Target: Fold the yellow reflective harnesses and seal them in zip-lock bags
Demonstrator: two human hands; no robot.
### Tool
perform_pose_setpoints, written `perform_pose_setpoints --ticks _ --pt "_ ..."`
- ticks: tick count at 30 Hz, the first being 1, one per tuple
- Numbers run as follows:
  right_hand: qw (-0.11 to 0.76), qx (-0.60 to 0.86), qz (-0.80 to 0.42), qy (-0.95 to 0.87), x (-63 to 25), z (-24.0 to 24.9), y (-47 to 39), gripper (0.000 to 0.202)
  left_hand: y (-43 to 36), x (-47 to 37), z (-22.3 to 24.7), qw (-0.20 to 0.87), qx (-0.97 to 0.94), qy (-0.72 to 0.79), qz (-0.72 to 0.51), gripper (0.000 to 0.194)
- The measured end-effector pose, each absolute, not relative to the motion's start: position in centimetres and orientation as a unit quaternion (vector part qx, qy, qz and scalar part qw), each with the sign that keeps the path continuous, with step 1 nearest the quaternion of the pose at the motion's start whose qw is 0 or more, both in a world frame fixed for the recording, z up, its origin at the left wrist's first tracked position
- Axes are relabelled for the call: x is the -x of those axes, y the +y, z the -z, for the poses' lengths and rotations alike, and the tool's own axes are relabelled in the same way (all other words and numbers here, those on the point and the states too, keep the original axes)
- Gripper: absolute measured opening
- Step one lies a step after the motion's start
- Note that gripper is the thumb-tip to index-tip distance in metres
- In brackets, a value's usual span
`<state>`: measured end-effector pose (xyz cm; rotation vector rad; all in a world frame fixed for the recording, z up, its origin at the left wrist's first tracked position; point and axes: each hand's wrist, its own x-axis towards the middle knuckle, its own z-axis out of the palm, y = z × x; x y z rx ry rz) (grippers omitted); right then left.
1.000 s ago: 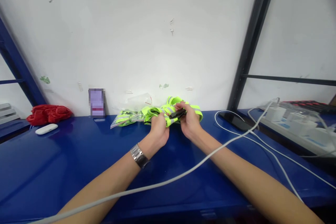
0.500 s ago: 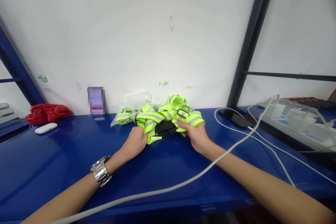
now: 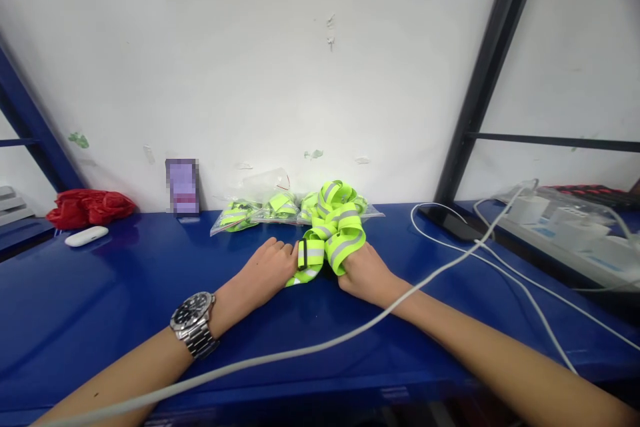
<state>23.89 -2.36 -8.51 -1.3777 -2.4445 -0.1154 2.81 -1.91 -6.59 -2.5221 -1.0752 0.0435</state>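
Note:
A neon-yellow reflective strap (image 3: 345, 228) with grey stripes lies looped and bunched over the middle of the blue table. My left hand (image 3: 273, 265) is closed on its left part, beside a black slider buckle (image 3: 303, 254). Around a lower loop on the right, my right hand (image 3: 364, 271) is closed too, knuckles up and fingertips hidden. Right behind the strap lie clear zip bags (image 3: 265, 181) with more folded yellow straps (image 3: 281, 204) inside. A metal watch (image 3: 194, 321) is on my left wrist.
A thick white cable (image 3: 320, 348) runs across in front, over my right forearm. At left are a red plastic bag (image 3: 90, 207), a white case (image 3: 87, 237) and a propped-up phone (image 3: 183, 187). Another phone (image 3: 447, 222) and a power strip (image 3: 575, 230) lie at right.
Both hands have come closer together and turned over, knuckles up. The strap is gathered narrower, and the black clip buckle no longer shows. The bags behind are more exposed.

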Motion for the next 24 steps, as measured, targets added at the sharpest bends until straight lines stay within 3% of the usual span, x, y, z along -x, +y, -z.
perform_pose_setpoints --ticks 5,10,18,24 --pt "0.069 0.472 0.095 -0.873 -23.3 7.8 -3.1 0.021 -1.4 -3.0 6.1 0.145 0.914 -0.378 -0.027 0.023" --pt "0.046 0.453 0.118 -0.882 -23.3 7.7 -3.3 0.020 -1.7 -4.2 6.0 0.104 0.907 -0.407 -0.016 0.018" --pt "0.080 0.474 0.089 -0.872 -23.2 8.3 -2.9 0.021 -3.8 -6.1 7.1 0.082 0.908 -0.409 0.048 0.027" --pt "0.151 0.479 0.047 -0.863 -23.3 8.4 -2.7 0.026 -5.5 -5.2 7.0 0.085 0.927 -0.355 0.084 0.038"
